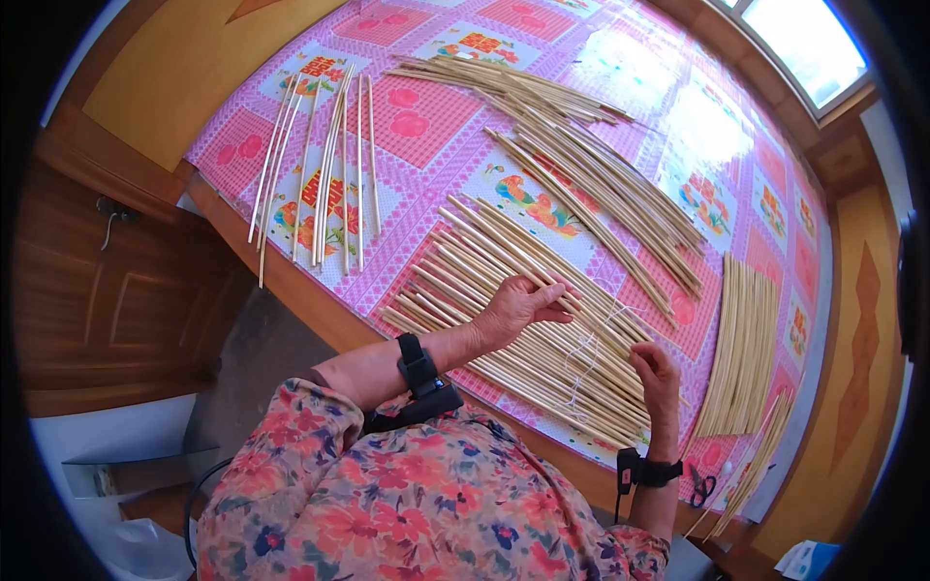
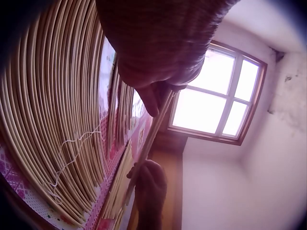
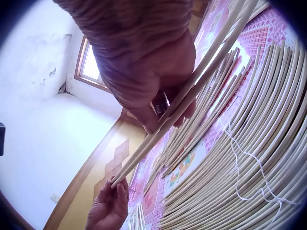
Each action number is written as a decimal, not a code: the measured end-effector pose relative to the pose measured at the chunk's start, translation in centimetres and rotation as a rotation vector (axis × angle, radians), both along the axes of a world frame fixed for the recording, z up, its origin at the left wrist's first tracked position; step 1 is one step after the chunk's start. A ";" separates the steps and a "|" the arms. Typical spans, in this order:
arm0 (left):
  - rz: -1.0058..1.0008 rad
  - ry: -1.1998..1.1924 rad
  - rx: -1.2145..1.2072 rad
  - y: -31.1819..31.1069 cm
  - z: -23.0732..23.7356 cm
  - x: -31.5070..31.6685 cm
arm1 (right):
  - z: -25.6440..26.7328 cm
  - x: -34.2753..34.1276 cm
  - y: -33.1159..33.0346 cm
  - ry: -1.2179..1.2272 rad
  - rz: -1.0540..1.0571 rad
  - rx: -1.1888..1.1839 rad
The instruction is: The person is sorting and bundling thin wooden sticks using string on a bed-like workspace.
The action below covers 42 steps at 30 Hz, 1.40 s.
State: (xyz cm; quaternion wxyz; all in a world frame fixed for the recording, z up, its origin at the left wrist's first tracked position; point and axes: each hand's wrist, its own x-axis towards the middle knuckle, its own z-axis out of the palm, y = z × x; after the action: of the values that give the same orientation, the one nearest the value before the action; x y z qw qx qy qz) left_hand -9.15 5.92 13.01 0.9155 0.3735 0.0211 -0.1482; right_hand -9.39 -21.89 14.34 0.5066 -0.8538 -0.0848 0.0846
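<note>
Pinching two sticks, left hand over the laced row, right hand near its edge

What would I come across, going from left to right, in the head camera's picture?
Door handle, small spread of loose sticks, left hand, right hand, flat row of sticks, dark diamond inlay on the wooden wall panel.

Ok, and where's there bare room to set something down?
Bare tablecloth shows between the thin sticks spread at left and the piled sticks in the middle, and beyond that pile toward the window. It's crowded beneath the left hand, over the stick row.
</note>
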 end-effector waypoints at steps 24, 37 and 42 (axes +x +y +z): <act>0.147 0.087 -0.067 5.2 -1.1 0.4 | 0.6 -3.0 4.4 0.253 -0.371 0.679; 0.145 0.130 -0.040 6.5 -2.7 -0.8 | -1.0 -2.8 2.4 0.136 -0.532 1.244; 0.169 0.124 -0.028 6.6 -2.8 -0.8 | -1.4 -2.9 2.3 0.135 -0.544 1.227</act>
State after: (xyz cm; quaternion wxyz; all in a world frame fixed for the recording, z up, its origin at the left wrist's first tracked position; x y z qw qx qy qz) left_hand -9.96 12.51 10.17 0.9267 0.3478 0.1071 -0.0935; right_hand -12.29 -19.61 12.92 0.9073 -0.3952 0.1324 -0.0560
